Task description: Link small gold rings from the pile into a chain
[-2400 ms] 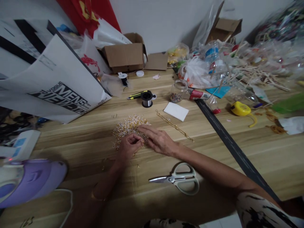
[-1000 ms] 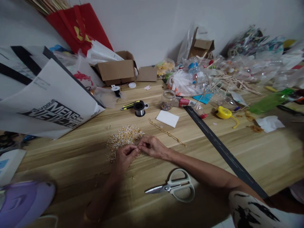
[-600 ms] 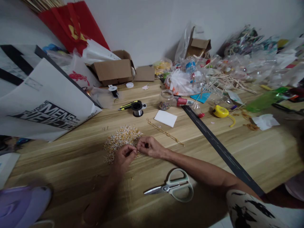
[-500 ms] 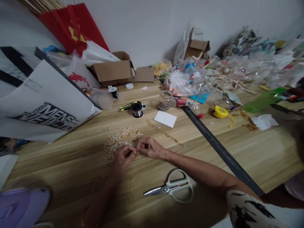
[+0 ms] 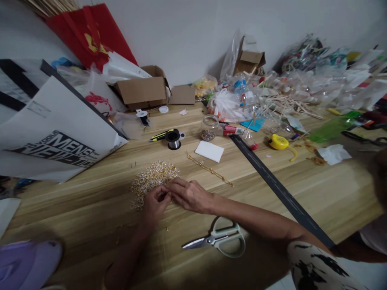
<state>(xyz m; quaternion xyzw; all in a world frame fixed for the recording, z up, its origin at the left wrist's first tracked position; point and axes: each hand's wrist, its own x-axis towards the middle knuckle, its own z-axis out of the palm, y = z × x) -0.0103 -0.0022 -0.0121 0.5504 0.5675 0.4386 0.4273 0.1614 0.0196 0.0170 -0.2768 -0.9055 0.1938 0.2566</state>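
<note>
A heap of small gold and silver metal pieces (image 5: 152,177) lies on the wooden table (image 5: 90,201). My left hand (image 5: 154,205) rests at the heap's near edge with its fingers pinched together on a tiny piece I cannot make out. My right hand (image 5: 189,195) lies beside it, fingers stretched toward the left hand and touching the heap's edge. A gold chain (image 5: 208,169) runs across the table just beyond my right hand. Grey-handled scissors (image 5: 219,239) lie near my right forearm.
A wire spool (image 5: 173,139), a yellow-black knife (image 5: 160,135), a white card (image 5: 209,151), a bead jar (image 5: 208,128), a long black strip (image 5: 272,183) and a yellow tape measure (image 5: 279,141) lie further back. Bags, cardboard boxes and sticks crowd the rear. A purple object (image 5: 27,262) sits bottom left.
My right hand has gone from a pinch to stretched fingers reaching toward the left hand. The left hand stays pinched at the heap. The view has shifted slightly.
</note>
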